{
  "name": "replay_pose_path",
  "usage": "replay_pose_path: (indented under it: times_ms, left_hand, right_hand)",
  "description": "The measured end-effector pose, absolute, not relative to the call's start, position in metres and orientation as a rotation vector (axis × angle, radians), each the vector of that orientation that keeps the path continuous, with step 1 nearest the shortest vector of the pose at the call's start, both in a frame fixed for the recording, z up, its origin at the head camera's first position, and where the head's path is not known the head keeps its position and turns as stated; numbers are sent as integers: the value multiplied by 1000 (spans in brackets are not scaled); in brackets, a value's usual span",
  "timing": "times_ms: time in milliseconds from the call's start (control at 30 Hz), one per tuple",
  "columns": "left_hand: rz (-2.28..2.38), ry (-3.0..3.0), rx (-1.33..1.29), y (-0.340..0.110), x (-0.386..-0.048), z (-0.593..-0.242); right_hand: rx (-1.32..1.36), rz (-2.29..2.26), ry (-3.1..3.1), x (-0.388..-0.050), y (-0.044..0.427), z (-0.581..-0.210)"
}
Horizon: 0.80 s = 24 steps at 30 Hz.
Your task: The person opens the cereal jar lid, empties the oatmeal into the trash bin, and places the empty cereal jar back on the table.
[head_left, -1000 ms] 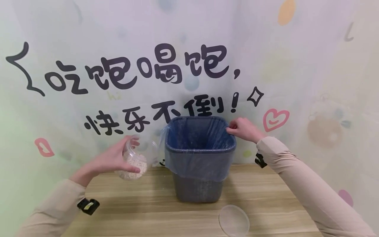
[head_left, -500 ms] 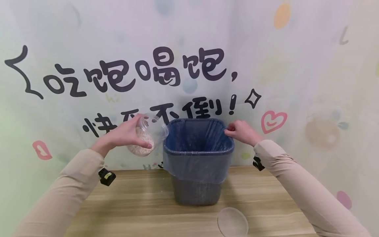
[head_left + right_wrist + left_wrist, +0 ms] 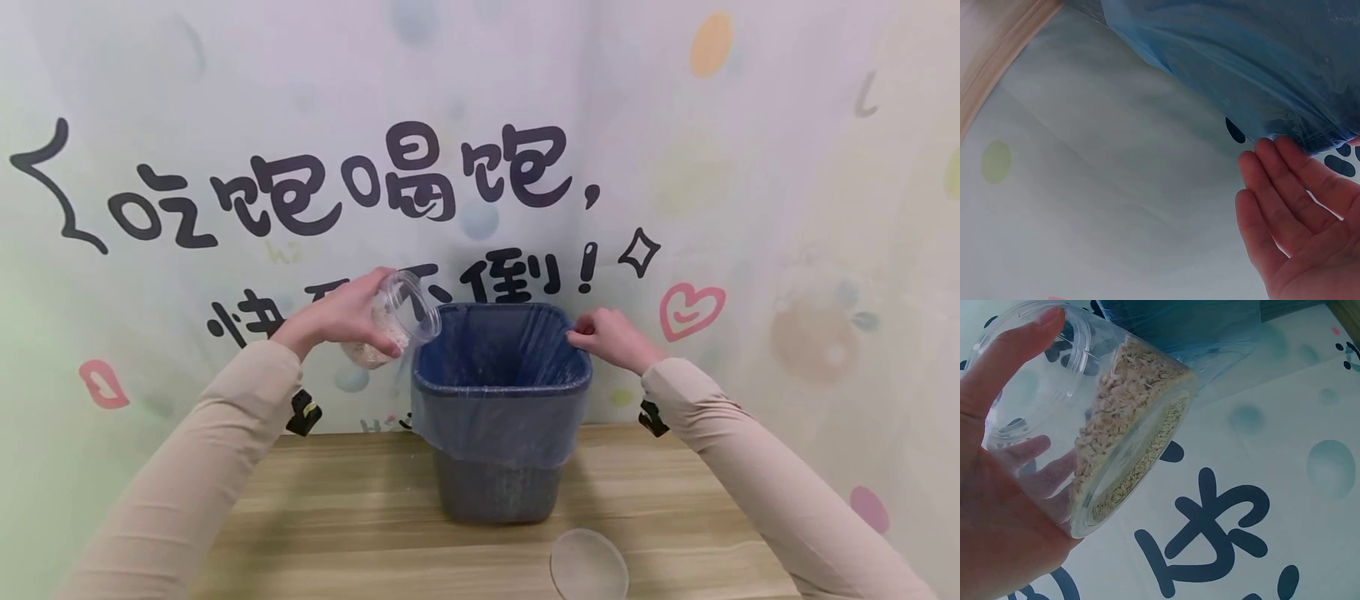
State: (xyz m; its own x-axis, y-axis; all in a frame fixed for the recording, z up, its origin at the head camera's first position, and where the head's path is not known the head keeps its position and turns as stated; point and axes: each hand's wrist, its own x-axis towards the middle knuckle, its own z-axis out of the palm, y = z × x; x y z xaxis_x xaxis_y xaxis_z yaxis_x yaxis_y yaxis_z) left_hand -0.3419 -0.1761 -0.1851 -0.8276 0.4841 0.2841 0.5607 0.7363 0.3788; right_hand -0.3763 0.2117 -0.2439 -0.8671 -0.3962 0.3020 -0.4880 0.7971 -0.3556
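Observation:
My left hand (image 3: 341,317) grips a clear jar (image 3: 408,308) of pale flakes, tilted with its mouth toward the bin, just left of the rim. In the left wrist view the flakes (image 3: 1125,394) lie against the base and one side of the jar; thumb and fingers wrap round it. A blue bin (image 3: 498,492) stands upright, a thin bluish bag (image 3: 495,425) folded over its rim. My right hand (image 3: 615,337) pinches the bag at the right rim. The right wrist view shows the hand (image 3: 1300,212) at the bag's edge (image 3: 1241,81), its outer fingers extended.
A clear round lid (image 3: 589,565) lies on the wooden table (image 3: 337,517), in front of the bin and slightly right. Behind the table hangs a pale wall covering (image 3: 480,67) with large dark characters and coloured shapes.
My left hand has raised the jar and brought it right, up to the bin's rim, its mouth now tipped toward the bin. My right hand has kept its place on the rim.

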Motion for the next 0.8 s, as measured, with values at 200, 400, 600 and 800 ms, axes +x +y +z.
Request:
replay_pose_path:
  times_ms: [200,400,600,800]
  left_hand:
    - [-662,-2785,-896,-169,-346,-180]
    - [-561,-2837,-891,-161,-346,-172]
    - [-442,-2856,-893,-155,-347,-167]
    - [-356,-2871,-867,-149,-348,-164]
  right_hand:
    - [692,629,-2758,-376,211,-246]
    - [702,634,-2752,-377,211,-246]
    - [686,636,-2761,-376,211,-245]
    - [686,642,-2763,-376,212,-245]
